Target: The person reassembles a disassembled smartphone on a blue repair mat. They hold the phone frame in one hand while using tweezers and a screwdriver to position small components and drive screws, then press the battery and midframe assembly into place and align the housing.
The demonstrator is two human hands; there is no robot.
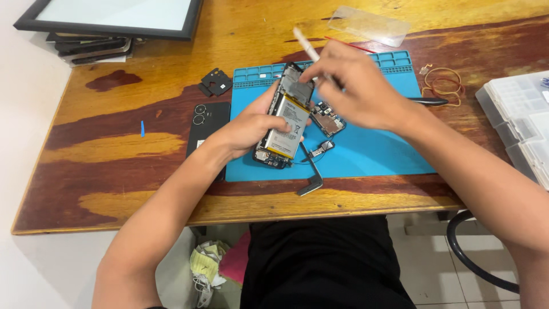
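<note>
An opened smartphone [286, 123], its white battery and inner parts exposed, is tilted up over a blue repair mat [377, 154]. My left hand [249, 123] grips the phone from its left side. My right hand [357, 86] is shut on a thin pale stick-like tool [306, 44], whose lower end points at the phone's upper part. A small circuit board [327, 119] lies on the mat just right of the phone. The tool's tip is hidden behind my fingers.
Tweezers [311, 177] lie at the mat's front edge. A black back cover [206, 123] and a small black plate [215, 82] lie left of the mat. Clear sheet [369, 26], rubber bands [443, 83], plastic parts box [520, 123], framed panel [114, 17] surround them.
</note>
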